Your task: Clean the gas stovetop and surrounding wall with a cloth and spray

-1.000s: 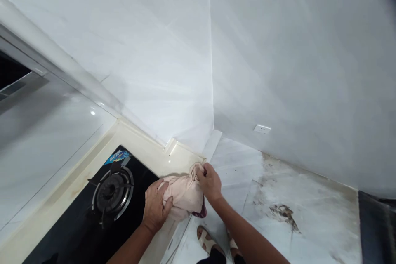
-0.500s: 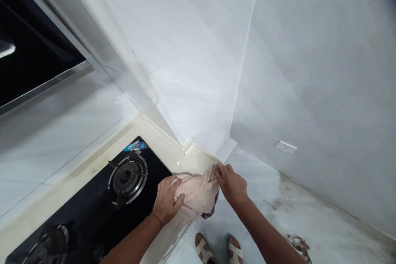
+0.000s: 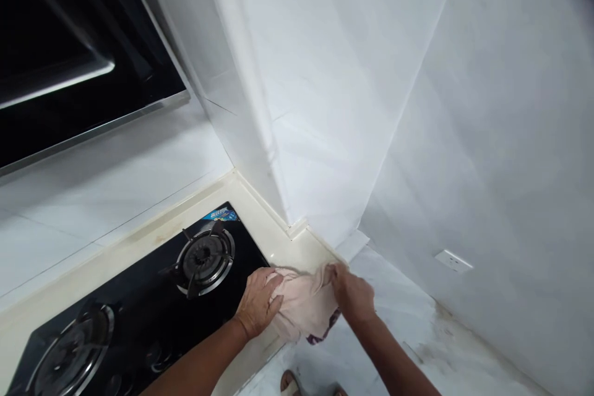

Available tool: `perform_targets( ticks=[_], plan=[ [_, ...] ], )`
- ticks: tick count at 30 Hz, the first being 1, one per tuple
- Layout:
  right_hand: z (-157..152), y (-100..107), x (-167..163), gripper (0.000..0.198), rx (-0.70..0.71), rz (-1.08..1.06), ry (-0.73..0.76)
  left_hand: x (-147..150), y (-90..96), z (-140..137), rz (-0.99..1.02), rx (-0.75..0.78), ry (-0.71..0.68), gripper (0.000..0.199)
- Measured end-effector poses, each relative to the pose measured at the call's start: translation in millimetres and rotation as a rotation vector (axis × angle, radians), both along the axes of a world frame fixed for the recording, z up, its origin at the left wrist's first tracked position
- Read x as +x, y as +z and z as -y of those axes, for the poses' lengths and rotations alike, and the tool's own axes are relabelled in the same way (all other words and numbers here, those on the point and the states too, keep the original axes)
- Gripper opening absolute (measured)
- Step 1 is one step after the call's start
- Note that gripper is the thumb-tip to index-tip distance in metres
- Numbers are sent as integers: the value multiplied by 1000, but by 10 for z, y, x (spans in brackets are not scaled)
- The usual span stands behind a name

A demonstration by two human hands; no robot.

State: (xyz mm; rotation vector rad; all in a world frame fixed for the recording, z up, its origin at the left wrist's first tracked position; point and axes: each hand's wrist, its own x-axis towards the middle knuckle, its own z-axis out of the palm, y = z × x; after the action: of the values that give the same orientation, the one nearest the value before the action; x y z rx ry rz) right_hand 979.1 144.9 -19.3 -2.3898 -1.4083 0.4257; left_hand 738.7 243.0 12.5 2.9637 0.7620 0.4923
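Observation:
A pale pink cloth (image 3: 306, 304) with a dark purple patch along its lower edge lies bunched over the front corner of the cream countertop (image 3: 293, 250). My left hand (image 3: 258, 302) grips its left end, thumb and fingers closed on the fabric, beside the black gas stove (image 3: 153, 297). At the counter's right edge, the fist of my right hand (image 3: 355, 294) holds the cloth's right upper corner. Part of the cloth hangs below the counter edge between both hands. The fingertips of the right hand are partly hidden and slightly blurred.
Two burners with pan supports, the right burner (image 3: 204, 260) nearest, stand left of my hands. A black range hood (image 3: 83, 62) hangs above. White wall panels (image 3: 334, 86) form corners ahead. A wall socket (image 3: 453, 261) sits at right, above the pale floor (image 3: 394, 297).
The camera view has swung and tilted, so the stove and hood show more and my feet less. Both hands keep hold of the cloth; the right fist looks more tightly closed.

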Motion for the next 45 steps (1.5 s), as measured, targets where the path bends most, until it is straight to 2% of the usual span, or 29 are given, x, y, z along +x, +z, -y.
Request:
perform_targets(
  ticks=[3, 5, 8, 9, 11, 13, 15, 20, 26, 30, 33, 36, 39, 42, 45],
  plan=[
    [-35, -11, -163, 23, 38, -81, 216, -15, -9, 17, 23, -26, 17, 33],
    [-73, -51, -232, 26, 145, -193, 178, -26, -34, 25, 59, -35, 62, 31],
    [-174, -142, -275, 41, 429, -342, -1, -34, -92, 29, 145, -44, 174, 28],
    [-208, -182, -307, 48, 517, -344, -3, -33, -111, 28, 177, -45, 214, 27],
    [-263, -267, -422, 60, 610, -246, 96, -27, -140, 25, 227, -40, 282, 28],
    [-313, -330, -567, 68, 592, -80, 203, -19, -154, 24, 246, -38, 320, 30],
    [-391, -331, -670, 70, 522, 55, 225, -11, -156, 26, 242, -41, 325, 34],
    [-664, -117, -647, 64, 423, 188, 342, -9, -163, 30, 275, -29, 332, 42],
    [-841, -68, -619, 59, 448, 226, 507, -21, -182, 9, 285, -64, 325, 43],
    [-1181, 59, -711, 67, 333, 172, 514, -16, -178, -8, 289, -91, 381, 52],
    [-1319, 212, -754, 57, 309, 125, 499, -21, -179, -24, 294, -66, 394, 61],
    [-1120, 223, -727, 40, 387, 106, 538, -24, -170, -36, 282, -74, 374, 48],
    [-735, 43, -608, 41, 393, 103, 530, 8, -151, -22, 276, -116, 350, 37],
    [-520, -185, -394, 49, 332, 147, 415, 32, -136, 39, 247, -113, 334, 42],
    [-582, -290, -141, 56, 358, 193, 384, -111, -118, 137, 171, -102, 303, 57]
  ],
)
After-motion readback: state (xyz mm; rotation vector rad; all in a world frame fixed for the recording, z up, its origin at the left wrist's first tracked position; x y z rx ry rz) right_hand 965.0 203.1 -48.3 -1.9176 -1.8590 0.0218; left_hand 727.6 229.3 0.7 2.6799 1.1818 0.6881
